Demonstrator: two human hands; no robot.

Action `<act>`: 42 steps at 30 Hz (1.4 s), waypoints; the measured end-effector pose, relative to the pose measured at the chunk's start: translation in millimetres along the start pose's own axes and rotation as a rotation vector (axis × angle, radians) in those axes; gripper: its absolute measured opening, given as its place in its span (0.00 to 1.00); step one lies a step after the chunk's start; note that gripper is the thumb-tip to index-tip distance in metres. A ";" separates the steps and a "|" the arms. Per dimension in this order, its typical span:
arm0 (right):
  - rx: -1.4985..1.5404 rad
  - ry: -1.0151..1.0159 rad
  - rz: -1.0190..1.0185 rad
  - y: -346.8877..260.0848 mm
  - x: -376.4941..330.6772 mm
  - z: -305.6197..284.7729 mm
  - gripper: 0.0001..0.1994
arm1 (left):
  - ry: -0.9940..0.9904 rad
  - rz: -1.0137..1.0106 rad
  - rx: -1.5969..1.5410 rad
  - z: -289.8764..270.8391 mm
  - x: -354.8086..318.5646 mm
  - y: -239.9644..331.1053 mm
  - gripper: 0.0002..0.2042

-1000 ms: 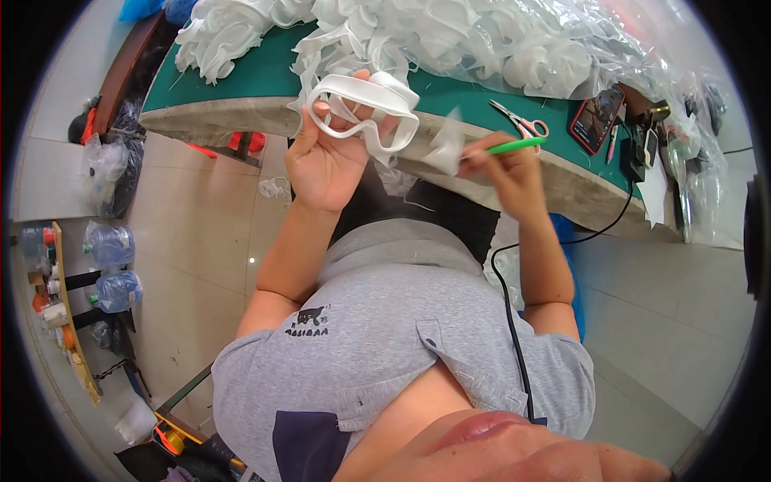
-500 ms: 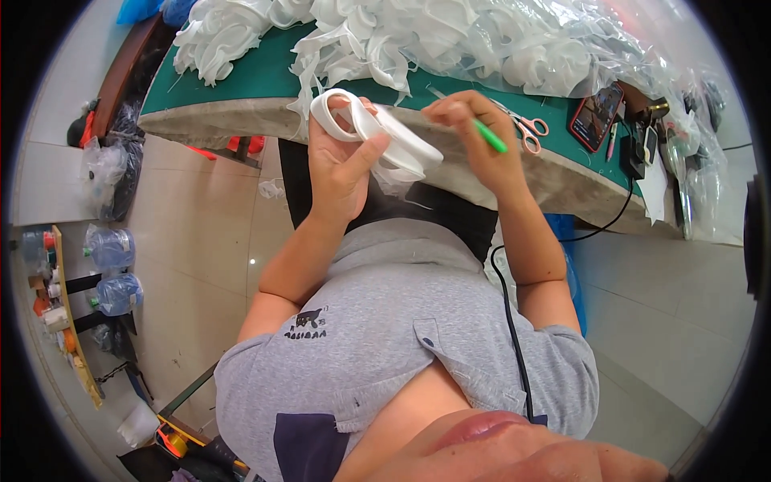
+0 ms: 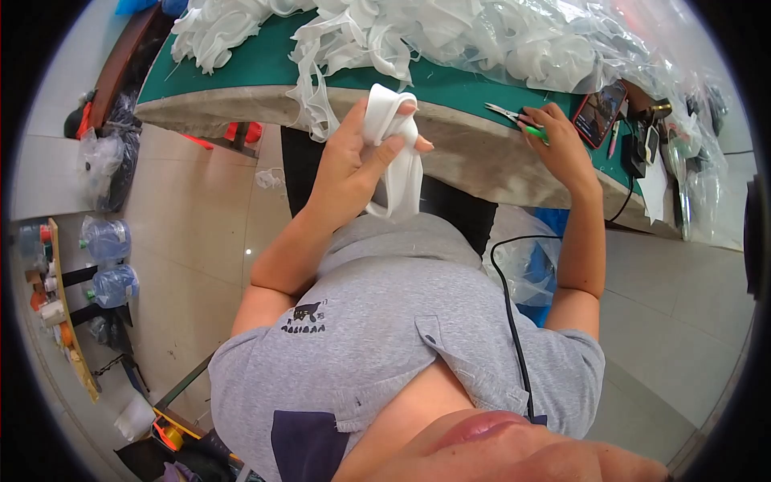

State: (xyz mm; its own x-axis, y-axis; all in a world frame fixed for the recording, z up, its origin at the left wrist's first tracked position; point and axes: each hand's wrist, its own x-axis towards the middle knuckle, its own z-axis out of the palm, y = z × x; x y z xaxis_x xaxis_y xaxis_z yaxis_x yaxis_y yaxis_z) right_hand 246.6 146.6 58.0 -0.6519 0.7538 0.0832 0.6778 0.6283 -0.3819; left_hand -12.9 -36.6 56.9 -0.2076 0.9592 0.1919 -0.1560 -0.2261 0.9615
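My left hand (image 3: 353, 161) is raised in front of the table edge and grips a white, soft plastic piece with a looped strap (image 3: 393, 153); the strap hangs down toward my chest. My right hand (image 3: 562, 149) rests on the green table top (image 3: 265, 64) at the right, its fingers closed around a thin green tool (image 3: 536, 132). Its fingertips are right beside a pair of small scissors (image 3: 502, 112) lying on the mat. A large heap of similar white pieces (image 3: 385, 32) covers the far part of the table.
A phone with a lit screen (image 3: 598, 112) lies right of my right hand, with pens and small items beyond it. Clear plastic bags (image 3: 562, 48) lie over the pile. A black cable (image 3: 510, 297) runs down my shirt. Water bottles (image 3: 108, 261) stand on the floor at left.
My right hand left the white piece and moved right, down to the table by the scissors. My left hand turned the piece, and its strap now hangs down.
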 end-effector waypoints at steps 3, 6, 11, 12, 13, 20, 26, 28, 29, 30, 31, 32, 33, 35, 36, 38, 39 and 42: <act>0.058 -0.088 -0.027 -2.2 4.4 -7.7 0.20 | -0.030 0.060 0.070 -4.3 1.7 -1.4 0.15; -0.002 -0.136 -0.004 -3.8 4.4 -9.4 0.21 | 0.018 0.056 0.045 -5.9 3.8 2.7 0.14; -0.006 -0.150 0.000 -3.5 -1.5 -13.9 0.21 | 0.011 0.008 0.078 -3.7 4.0 10.8 0.12; 0.004 -0.150 0.015 -3.3 -2.6 -13.4 0.20 | 0.021 0.009 0.074 -2.9 3.4 10.7 0.12; 0.014 -0.148 0.040 -1.8 -6.2 -14.0 0.20 | 0.021 0.008 0.067 -0.4 4.2 10.0 0.11; -0.092 -0.095 0.009 -14.7 -2.5 -6.2 0.16 | 0.059 0.022 0.251 -2.1 1.6 0.2 0.14; 0.024 0.036 -0.109 -6.8 0.3 -4.2 0.11 | 0.041 -0.032 0.226 -11.4 1.9 -1.7 0.13; 0.091 0.069 -0.093 -23.1 0.8 -8.3 0.12 | 0.099 -0.049 0.172 -10.9 3.1 1.6 0.15; 0.160 0.106 -0.071 -33.4 -1.1 -11.9 0.13 | 0.114 -0.055 0.179 -11.1 4.9 5.7 0.15; 0.170 0.095 -0.082 -39.0 -3.2 -13.6 0.13 | 0.038 -0.152 0.104 -11.7 7.5 9.3 0.15; 0.137 0.190 -0.288 -44.6 -3.7 -14.0 0.16 | -0.037 -0.247 0.027 -12.8 9.6 13.3 0.16; 0.105 0.288 -0.494 -50.4 -4.3 -15.2 0.18 | -0.042 -0.293 -0.061 -8.5 10.5 17.4 0.16; 0.022 0.326 -0.616 -57.0 -5.2 -18.3 0.22 | -0.071 -0.341 -0.086 -9.0 10.7 18.9 0.14; -0.033 0.364 -0.719 -65.4 -6.9 -19.3 0.23 | -0.139 -0.400 -0.155 -7.5 14.0 19.1 0.11; -0.102 0.407 -0.809 -67.9 -5.8 -18.4 0.23 | -0.124 -0.400 -0.151 -7.1 14.3 19.3 0.11; -0.115 0.415 -0.871 -68.7 -3.4 -17.8 0.25 | -0.197 -0.426 -0.168 -6.3 15.2 18.9 0.11; -0.108 0.423 -0.885 -70.4 -3.3 -18.1 0.25 | -0.203 -0.438 -0.167 -7.5 14.8 18.6 0.14; -0.134 0.413 -0.919 -72.0 -0.4 -19.3 0.24 | -0.198 -0.385 -0.120 -4.6 13.0 25.1 0.17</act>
State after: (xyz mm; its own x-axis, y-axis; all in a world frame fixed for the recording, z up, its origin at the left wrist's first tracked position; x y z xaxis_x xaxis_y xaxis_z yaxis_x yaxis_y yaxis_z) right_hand 204.7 104.8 103.2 -0.7883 -0.0405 0.6140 0.0225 0.9953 0.0945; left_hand -24.0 -30.6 82.7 0.0742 0.9887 -0.1306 -0.2991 0.1470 0.9428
